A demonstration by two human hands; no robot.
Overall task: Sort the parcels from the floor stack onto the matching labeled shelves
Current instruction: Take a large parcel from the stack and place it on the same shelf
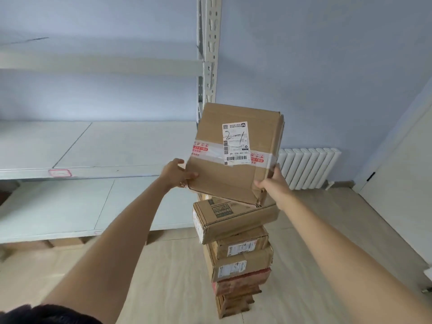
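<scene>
A flat brown cardboard parcel [224,181] is lifted above the floor stack [236,251], tilted with its top face toward me. Its white shipping label [235,142] carries handwritten "2-1", and taped bands with red print cross it. My left hand [177,175] grips the parcel's lower left corner, and my right hand [271,181] grips its lower right edge. The stack below holds several cardboard boxes, one red-printed near the bottom. Grey metal shelves [98,146] stand to the left, with a red-bordered label tag [59,173] on the front edge of the middle shelf.
The shelf unit's perforated upright post [210,50] rises just behind the parcel. A white radiator [308,168] sits on the back wall at right. A white door or panel [397,178] lies far right. Pale wooden floor surrounds the stack.
</scene>
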